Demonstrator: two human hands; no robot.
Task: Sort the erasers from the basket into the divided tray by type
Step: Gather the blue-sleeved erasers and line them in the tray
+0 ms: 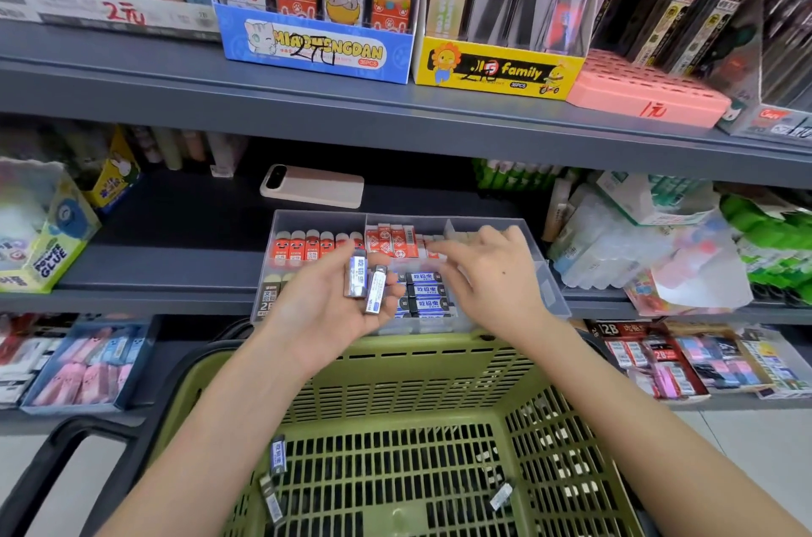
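Two small rectangular erasers in blue-and-white paper sleeves (357, 276) are being cradled in the upturned left hand (325, 308). They are being supported side by side and nearly upright on its loosely curled fingers, with the thumb being kept beside the taller one. The hand is being held just above the front edge of the clear plastic divided tray (545, 286), which is being carried by a dark grey metal shelf (175, 237).

The right hand (487, 272) is being stretched palm-down over the tray, its fingers straight and slightly spread. The fingertips are being held over the back middle compartment, where red-and-white sleeved erasers (391, 239) are being kept; whether they are touching these cannot be told. Matching blue-sleeved erasers (424, 292) are being stored flat in the front middle compartment, between the two hands. Red-capped erasers (303, 248) are being stood in a row in the back left compartment.

Three more sleeved erasers (278, 455) are being left on the floor of the green slotted plastic basket (417, 369) below the tray. A pink smartphone (312, 186) is being kept face-down behind the tray.
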